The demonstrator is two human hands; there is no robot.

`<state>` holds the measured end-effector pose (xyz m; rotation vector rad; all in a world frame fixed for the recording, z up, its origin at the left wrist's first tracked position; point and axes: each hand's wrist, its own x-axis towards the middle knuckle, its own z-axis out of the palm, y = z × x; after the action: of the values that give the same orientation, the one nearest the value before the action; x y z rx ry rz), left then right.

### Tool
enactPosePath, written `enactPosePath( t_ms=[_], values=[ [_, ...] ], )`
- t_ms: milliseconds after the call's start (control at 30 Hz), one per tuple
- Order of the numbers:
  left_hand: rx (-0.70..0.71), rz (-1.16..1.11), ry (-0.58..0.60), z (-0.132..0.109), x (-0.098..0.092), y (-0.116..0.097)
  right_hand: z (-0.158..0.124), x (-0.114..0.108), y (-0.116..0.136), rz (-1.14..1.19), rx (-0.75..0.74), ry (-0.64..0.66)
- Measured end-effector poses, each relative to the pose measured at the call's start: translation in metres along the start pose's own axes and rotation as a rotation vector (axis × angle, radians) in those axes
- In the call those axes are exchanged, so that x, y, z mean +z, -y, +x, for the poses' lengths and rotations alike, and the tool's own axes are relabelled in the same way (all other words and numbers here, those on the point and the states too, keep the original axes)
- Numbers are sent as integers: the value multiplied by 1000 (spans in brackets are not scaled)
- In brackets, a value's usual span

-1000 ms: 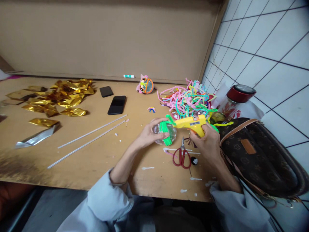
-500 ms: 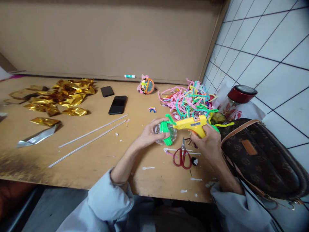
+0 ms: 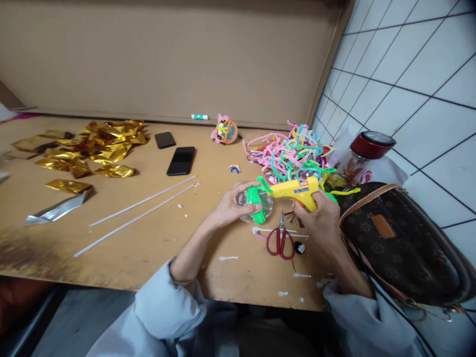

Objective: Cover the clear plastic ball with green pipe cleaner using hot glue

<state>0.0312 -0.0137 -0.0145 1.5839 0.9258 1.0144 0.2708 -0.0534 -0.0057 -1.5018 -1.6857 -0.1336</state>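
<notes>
My left hand (image 3: 231,204) is closed around a clear round plastic piece (image 3: 266,204), which looks like a small ball or cup. Bright green pipe cleaners (image 3: 254,196) wrap across it, one end sticking up at the top. In my right hand (image 3: 323,218) is a yellow glue gun (image 3: 297,191), gripped by its handle. Its nozzle points left and meets the green strip's upper end; whether glue is coming out is too small to see. Red-handled scissors (image 3: 280,243) lie on the table just below the two hands.
A heap of coloured pipe cleaners (image 3: 290,156) lies behind the glue gun. On the right are a brown handbag (image 3: 405,243) and a red-lidded bottle (image 3: 372,146). Two glue sticks (image 3: 139,218), a phone (image 3: 181,161) and gold foil (image 3: 111,144) lie left. A decorated ornament (image 3: 225,131) stands at the back.
Almost nothing differs. Both hands keep their hold, and the glue gun's nozzle stays at the green strip.
</notes>
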Motion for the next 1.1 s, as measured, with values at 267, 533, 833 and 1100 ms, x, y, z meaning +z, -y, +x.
enactPosePath(
  t_ms=[267, 533, 833, 1100],
  values=[
    [0, -2, -7, 0, -1, 3, 3, 2, -1, 34, 130, -18],
    [-8, 12, -3, 1, -1, 4, 5, 7, -21, 56, 258, 173],
    [34, 67, -28, 3, -3, 7, -16, 38, -28, -182, 85, 237],
    [97, 120, -35, 2, 1, 5, -7, 14, 16, 47, -172, 63]
  ],
)
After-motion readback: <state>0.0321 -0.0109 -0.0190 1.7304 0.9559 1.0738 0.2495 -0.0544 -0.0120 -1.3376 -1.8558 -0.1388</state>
